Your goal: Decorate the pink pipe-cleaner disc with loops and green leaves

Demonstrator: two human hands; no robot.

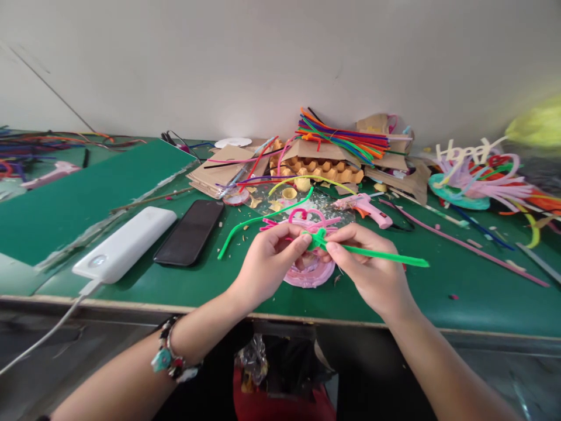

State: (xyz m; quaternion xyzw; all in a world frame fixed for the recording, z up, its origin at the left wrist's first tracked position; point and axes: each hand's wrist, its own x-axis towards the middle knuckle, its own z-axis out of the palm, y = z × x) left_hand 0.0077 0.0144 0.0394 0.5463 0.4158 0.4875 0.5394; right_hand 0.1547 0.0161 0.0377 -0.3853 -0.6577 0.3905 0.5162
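My left hand (272, 257) and my right hand (368, 263) meet over the green table (460, 286), both pinched on a green pipe cleaner (377, 254). Its bent, knotted end sits between my fingertips, and its straight length sticks out to the right past my right hand. Under my hands lies a pink round piece (312, 273) with pink pipe cleaner loops (307, 219) just behind it. A beaded bracelet (172, 358) is on my left wrist.
A white power bank (125, 242) with a cable and a black phone (190, 231) lie to the left. A pink glue gun (366, 209), a cardboard pile (315, 166) with a bundle of coloured pipe cleaners (342, 137), and a finished craft (473, 175) lie behind. Loose stems are scattered at the right.
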